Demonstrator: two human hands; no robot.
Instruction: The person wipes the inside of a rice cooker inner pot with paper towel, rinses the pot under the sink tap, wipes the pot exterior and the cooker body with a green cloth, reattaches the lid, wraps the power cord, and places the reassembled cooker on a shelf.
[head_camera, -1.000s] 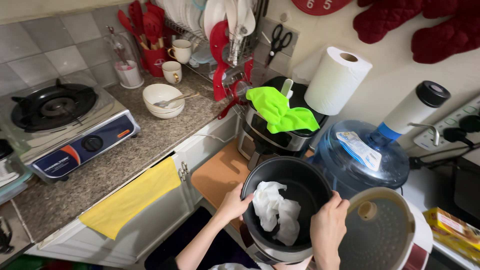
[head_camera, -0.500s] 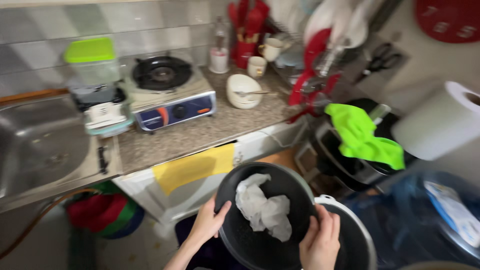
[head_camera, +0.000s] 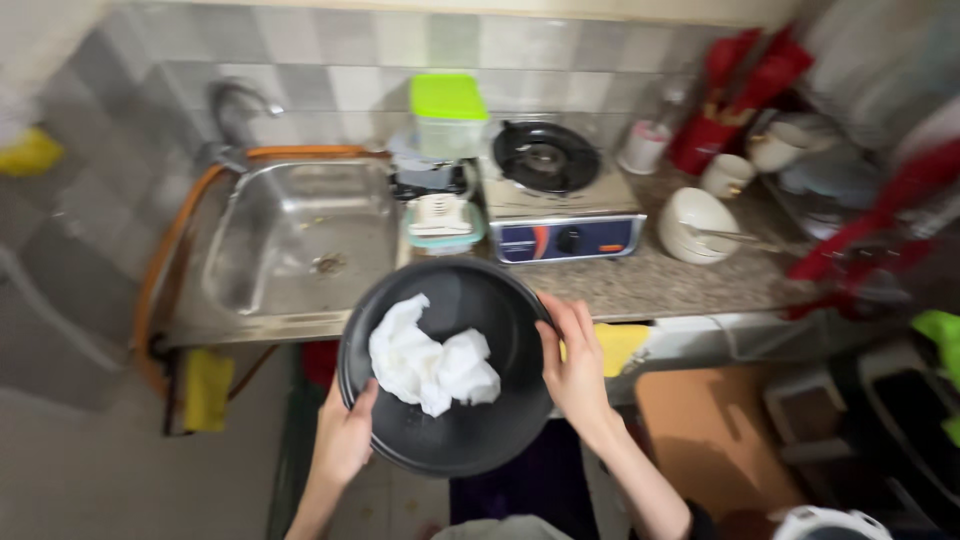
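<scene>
Black inner pot (head_camera: 450, 430) held at frame centre by rim: left hand (head_camera: 345, 440) clasped lower left, right hand (head_camera: 575, 365) clasped right. Crumpled white paper (head_camera: 430, 360) contained inside. Steel sink (head_camera: 300, 235) located upper left, gas stove (head_camera: 555, 190) above.

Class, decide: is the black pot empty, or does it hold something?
Not empty: the black pot, held by both hands, contains a crumpled white paper towel lying on its bottom.

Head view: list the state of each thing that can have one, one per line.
Black pot: held tilted in the air, crumpled paper towel inside.
Left hand: gripping the pot's rim.
Right hand: gripping the pot's rim.
Sink: no water in it.
Gas stove: no flame visible.
</scene>
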